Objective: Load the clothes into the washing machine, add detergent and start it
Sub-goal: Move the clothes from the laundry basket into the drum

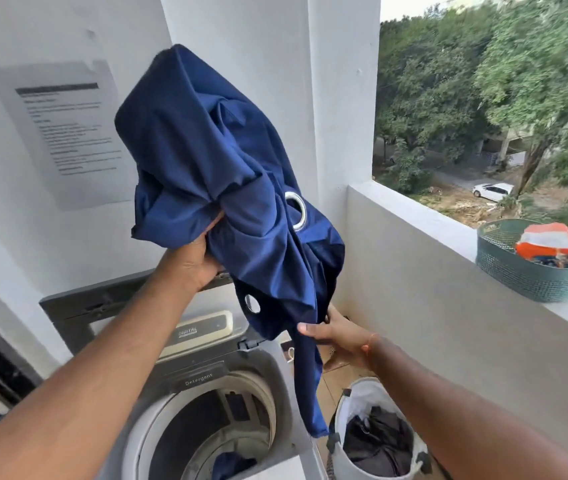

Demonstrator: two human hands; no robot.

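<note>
A dark blue curtain (pixel 213 161) with metal eyelets hangs bunched in the air above the top-loading washing machine (pixel 286 403). My left hand (pixel 195 258) grips the bunched cloth from below, high over the machine. My right hand (pixel 338 336) holds the lower part of the curtain, whose tail dangles beside the machine. The machine's lid (pixel 102 303) stands open, and a blue piece of cloth (pixel 232 465) lies in the drum. A detergent drawer (pixel 199 377) sits at the drum's back rim.
A white laundry basket (pixel 355 403) with dark clothes stands on the floor right of the machine. A teal basket (pixel 532 278) holding an orange-and-white packet (pixel 549 242) sits on the balcony ledge (pixel 431 223). A printed notice (pixel 67 133) hangs on the wall.
</note>
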